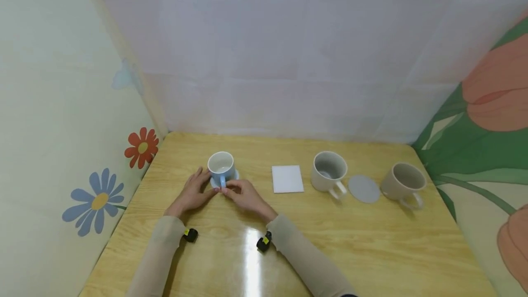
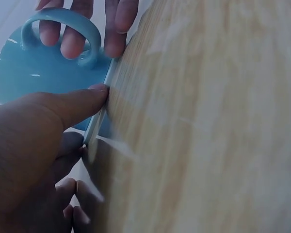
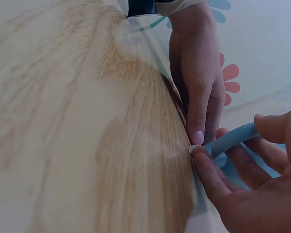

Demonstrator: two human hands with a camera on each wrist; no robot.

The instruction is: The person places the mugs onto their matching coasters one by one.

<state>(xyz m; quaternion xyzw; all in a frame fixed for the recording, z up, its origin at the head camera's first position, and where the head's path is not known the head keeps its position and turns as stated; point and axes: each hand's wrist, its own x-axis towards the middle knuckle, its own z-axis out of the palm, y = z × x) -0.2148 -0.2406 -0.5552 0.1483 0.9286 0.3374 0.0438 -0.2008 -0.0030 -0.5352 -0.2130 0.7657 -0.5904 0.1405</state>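
A light-blue cup (image 1: 214,174) stands upright on a pale-blue coaster (image 1: 237,175), its handle pinched by the thumb and fingers of the right hand (image 1: 246,195). The left hand (image 1: 195,195) touches the coaster's edge, fingers fairly straight, thumb spread wide; rightward lie a white square (image 1: 287,179) and a grey disc (image 1: 364,189) between two mugs (image 1: 321,179)

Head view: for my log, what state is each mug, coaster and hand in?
Blue mug: upright
Blue coaster: flat, under blue mug
Square coaster: flat, bare
Left grey mug: upright
Round grey coaster: flat, bare
Right grey mug: upright
Left hand: touching blue coaster
Right hand: gripping blue mug's handle
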